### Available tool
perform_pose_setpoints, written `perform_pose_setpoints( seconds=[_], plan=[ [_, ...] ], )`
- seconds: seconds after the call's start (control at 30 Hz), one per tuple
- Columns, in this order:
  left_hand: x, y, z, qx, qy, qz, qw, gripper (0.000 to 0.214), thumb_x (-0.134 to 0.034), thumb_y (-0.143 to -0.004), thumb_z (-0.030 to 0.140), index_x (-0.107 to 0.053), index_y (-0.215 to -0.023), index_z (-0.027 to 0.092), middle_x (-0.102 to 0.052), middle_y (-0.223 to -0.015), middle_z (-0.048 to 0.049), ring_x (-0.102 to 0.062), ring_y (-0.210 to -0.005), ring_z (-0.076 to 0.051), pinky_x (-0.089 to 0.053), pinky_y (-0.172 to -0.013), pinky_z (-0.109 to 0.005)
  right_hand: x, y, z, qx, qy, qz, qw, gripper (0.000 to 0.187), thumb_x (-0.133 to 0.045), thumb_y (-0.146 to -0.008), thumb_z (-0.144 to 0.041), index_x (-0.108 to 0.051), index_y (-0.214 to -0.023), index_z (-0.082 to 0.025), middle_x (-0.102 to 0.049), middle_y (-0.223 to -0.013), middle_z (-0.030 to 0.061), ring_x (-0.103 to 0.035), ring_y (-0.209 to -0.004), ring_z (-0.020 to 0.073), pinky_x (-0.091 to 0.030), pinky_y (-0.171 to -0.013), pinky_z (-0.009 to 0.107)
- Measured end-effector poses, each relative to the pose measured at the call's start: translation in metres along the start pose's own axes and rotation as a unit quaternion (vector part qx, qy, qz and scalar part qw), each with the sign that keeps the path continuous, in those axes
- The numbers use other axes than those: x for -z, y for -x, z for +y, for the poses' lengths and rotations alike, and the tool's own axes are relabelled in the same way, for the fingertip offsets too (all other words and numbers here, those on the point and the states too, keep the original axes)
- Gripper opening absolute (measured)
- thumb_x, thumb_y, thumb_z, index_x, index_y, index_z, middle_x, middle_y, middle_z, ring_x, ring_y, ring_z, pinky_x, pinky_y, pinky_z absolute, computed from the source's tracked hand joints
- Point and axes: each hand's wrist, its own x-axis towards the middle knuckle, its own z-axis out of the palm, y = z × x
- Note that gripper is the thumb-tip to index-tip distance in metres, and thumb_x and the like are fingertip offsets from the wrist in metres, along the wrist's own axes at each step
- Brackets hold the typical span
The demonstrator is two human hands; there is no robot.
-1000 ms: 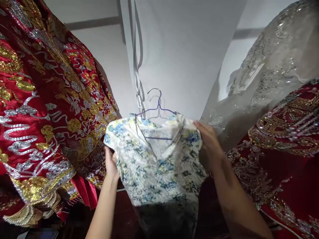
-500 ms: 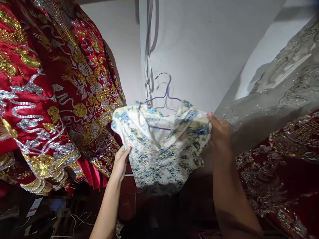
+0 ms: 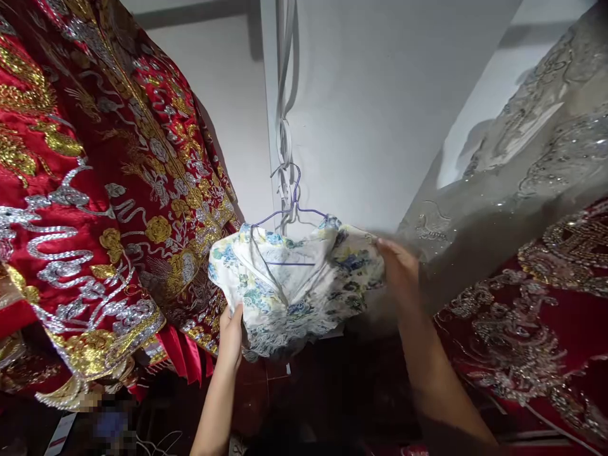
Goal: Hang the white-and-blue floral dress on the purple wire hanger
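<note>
A small white dress with a blue and yellow flower print (image 3: 294,285) hangs bunched up on a thin purple wire hanger (image 3: 291,212). My left hand (image 3: 231,329) grips its lower left edge from below, fingers closed on the cloth. My right hand (image 3: 399,269) holds the dress's right shoulder, fingers curled on the fabric; it is blurred by motion. The hanger's hook sits against white cords (image 3: 284,126) that run down the wall corner.
A red robe with gold and silver embroidery (image 3: 85,209) hangs close on the left. A grey sequinned gown (image 3: 522,164) and another red embroidered garment (image 3: 536,316) hang on the right. A white wall (image 3: 370,107) stands behind. Papers and cables (image 3: 114,430) lie on the dark floor.
The dress has been gathered upward into a tighter bunch. My left hand has come up under its hem, and my right hand has dropped slightly. The hanger's hook now touches the cords.
</note>
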Motion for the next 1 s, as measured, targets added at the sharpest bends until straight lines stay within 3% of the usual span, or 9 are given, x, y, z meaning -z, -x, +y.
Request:
perform_pose_setpoints(
  seconds=[0.1, 0.13, 0.2, 0.27, 0.3, 0.37, 0.5, 0.8, 1.0],
  plan=[
    [-0.004, 0.006, -0.002, 0.010, 0.002, 0.011, 1.000, 0.042, -0.072, -0.083, 0.041, -0.068, -0.117, 0.017, -0.072, -0.121, -0.0101, -0.062, -0.123, -0.026, -0.043, -0.108, -0.037, 0.001, 0.040, 0.017, 0.041, 0.063, 0.175, 0.982, 0.037, -0.065, -0.083, -0.052, -0.065, -0.099, -0.018, -0.063, -0.092, 0.0056, -0.058, -0.082, 0.0201, -0.046, -0.073, 0.031],
    [-0.008, 0.008, -0.003, 0.019, 0.005, 0.016, 1.000, 0.040, -0.073, -0.082, 0.041, -0.069, -0.115, 0.017, -0.071, -0.123, -0.0099, -0.062, -0.123, -0.026, -0.044, -0.108, -0.037, -0.005, 0.059, 0.022, 0.027, 0.065, 0.176, 0.982, 0.035, -0.061, -0.085, -0.052, -0.064, -0.096, -0.019, -0.063, -0.091, 0.0055, -0.057, -0.081, 0.0202, -0.046, -0.073, 0.032],
    [-0.017, 0.011, -0.003, 0.050, 0.012, 0.016, 0.999, 0.038, -0.073, -0.081, 0.039, -0.069, -0.113, 0.018, -0.072, -0.122, -0.0094, -0.063, -0.121, -0.026, -0.045, -0.106, -0.037, -0.026, 0.099, 0.030, -0.049, 0.020, 0.016, 0.998, 0.038, -0.051, -0.091, -0.056, -0.062, -0.085, -0.020, -0.062, -0.079, 0.0045, -0.056, -0.071, 0.0198, -0.046, -0.068, 0.032],
    [-0.024, 0.013, -0.002, 0.080, 0.022, 0.007, 0.997, 0.039, -0.074, -0.080, 0.038, -0.070, -0.113, 0.018, -0.074, -0.117, -0.0093, -0.067, -0.115, -0.026, -0.048, -0.103, -0.038, -0.053, 0.133, 0.035, -0.112, -0.024, -0.226, 0.967, 0.045, -0.042, -0.095, -0.059, -0.061, -0.080, -0.021, -0.064, -0.076, 0.0059, -0.057, -0.068, 0.0207, -0.045, -0.063, 0.032],
    [-0.026, 0.014, -0.001, 0.090, 0.027, 0.002, 0.996, 0.040, -0.075, -0.079, 0.038, -0.070, -0.113, 0.018, -0.075, -0.114, -0.0093, -0.068, -0.111, -0.027, -0.049, -0.101, -0.039, -0.066, 0.145, 0.037, -0.130, -0.039, -0.294, 0.946, 0.044, -0.042, -0.095, -0.058, -0.062, -0.083, -0.021, -0.066, -0.078, 0.0065, -0.058, -0.069, 0.0208, -0.044, -0.062, 0.032],
    [-0.028, 0.015, 0.003, 0.098, 0.032, -0.009, 0.995, 0.044, -0.076, -0.076, 0.037, -0.070, -0.115, 0.016, -0.076, -0.109, -0.0093, -0.070, -0.106, -0.027, -0.051, -0.098, -0.040, -0.086, 0.158, 0.039, -0.135, -0.055, -0.359, 0.922, 0.040, -0.044, -0.096, -0.056, -0.060, -0.085, -0.022, -0.067, -0.081, 0.0058, -0.058, -0.069, 0.0198, -0.044, -0.063, 0.031],
    [-0.028, 0.026, 0.008, 0.100, 0.040, -0.020, 0.994, 0.052, -0.079, -0.072, 0.037, -0.070, -0.117, 0.014, -0.077, -0.106, -0.0104, -0.072, -0.101, -0.029, -0.053, -0.094, -0.040, -0.099, 0.159, 0.040, -0.118, -0.082, -0.401, 0.905, 0.027, -0.052, -0.093, -0.046, -0.054, -0.083, -0.021, -0.062, -0.079, 0.0018, -0.056, -0.071, 0.0170, -0.043, -0.066, 0.028],
    [-0.032, 0.060, -0.001, 0.106, 0.081, 0.006, 0.991, 0.045, -0.078, -0.077, 0.037, -0.071, -0.115, 0.015, -0.074, -0.115, -0.0117, -0.067, -0.114, -0.030, -0.050, -0.101, -0.040, -0.074, 0.153, 0.036, -0.116, -0.020, -0.453, 0.884, 0.023, -0.046, -0.093, -0.032, -0.045, -0.072, -0.022, -0.053, -0.067, -0.0026, -0.047, -0.058, 0.0137, -0.034, -0.057, 0.026],
    [-0.026, 0.067, -0.010, 0.062, 0.090, 0.115, 0.987, 0.037, -0.077, -0.081, 0.030, -0.070, -0.116, 0.020, -0.070, -0.126, -0.0088, -0.058, -0.128, -0.025, -0.044, -0.111, -0.037, -0.051, 0.138, 0.051, -0.146, -0.036, -0.464, 0.873, 0.027, -0.045, -0.093, -0.036, -0.041, -0.069, -0.023, -0.052, -0.060, -0.0036, -0.049, -0.055, 0.0138, -0.037, -0.058, 0.027]
  ],
)
